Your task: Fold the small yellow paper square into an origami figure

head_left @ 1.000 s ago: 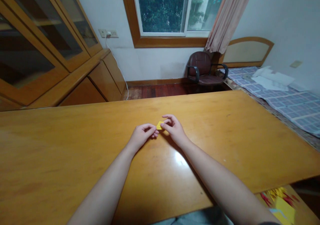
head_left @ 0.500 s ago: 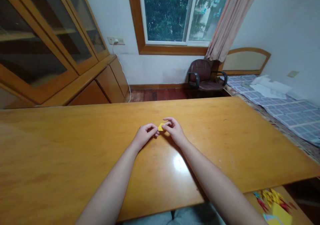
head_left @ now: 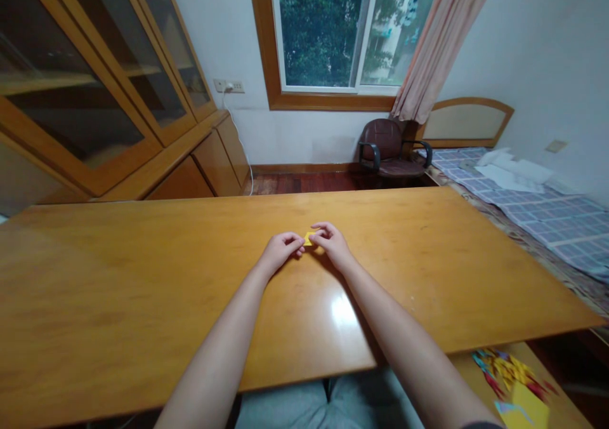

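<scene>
Here both the left hand (head_left: 280,251) and right hand (head_left: 333,245) pinch the small yellow paper (head_left: 309,238) mid-table (head_left: 143,277); a slipping grip could skew the crease.

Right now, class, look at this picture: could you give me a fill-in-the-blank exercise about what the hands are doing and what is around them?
1. The left hand and right hand pinch a small folded paper coloured ____.
2. The hands are over a wooden ____.
3. Beneath the window stands a dark ____ with armrests.
4. The curtain hangs on the window's ____ side.

Missing words: yellow; table; chair; right
</scene>
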Available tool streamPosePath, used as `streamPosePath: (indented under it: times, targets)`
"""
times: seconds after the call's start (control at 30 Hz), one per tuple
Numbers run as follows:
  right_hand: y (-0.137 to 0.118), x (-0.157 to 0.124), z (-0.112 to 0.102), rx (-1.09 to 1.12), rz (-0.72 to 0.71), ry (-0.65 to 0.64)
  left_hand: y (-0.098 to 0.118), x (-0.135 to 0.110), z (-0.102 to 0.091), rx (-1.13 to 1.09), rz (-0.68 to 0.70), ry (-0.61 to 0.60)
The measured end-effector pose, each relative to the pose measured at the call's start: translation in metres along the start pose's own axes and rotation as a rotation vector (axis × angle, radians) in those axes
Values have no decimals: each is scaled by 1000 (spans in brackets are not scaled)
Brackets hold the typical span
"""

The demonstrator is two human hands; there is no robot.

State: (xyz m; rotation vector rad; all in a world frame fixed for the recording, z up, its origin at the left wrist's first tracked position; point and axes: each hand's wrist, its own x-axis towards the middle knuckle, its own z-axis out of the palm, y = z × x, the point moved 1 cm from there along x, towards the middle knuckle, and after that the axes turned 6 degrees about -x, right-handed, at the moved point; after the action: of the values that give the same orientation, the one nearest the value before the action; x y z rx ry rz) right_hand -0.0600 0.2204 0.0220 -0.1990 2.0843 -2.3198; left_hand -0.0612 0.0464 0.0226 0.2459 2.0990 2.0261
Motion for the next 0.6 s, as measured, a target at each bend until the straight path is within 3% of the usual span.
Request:
streamPosePath:
  times: [0.33, 0.6]
  targets:
    - [-3, -4, 2, -22, 8, 49, -4, 0, 4, 134, 91, 42]
    - [0, -23, -2, -69, 30, -30, -3, -24, 6, 110, 7, -46]
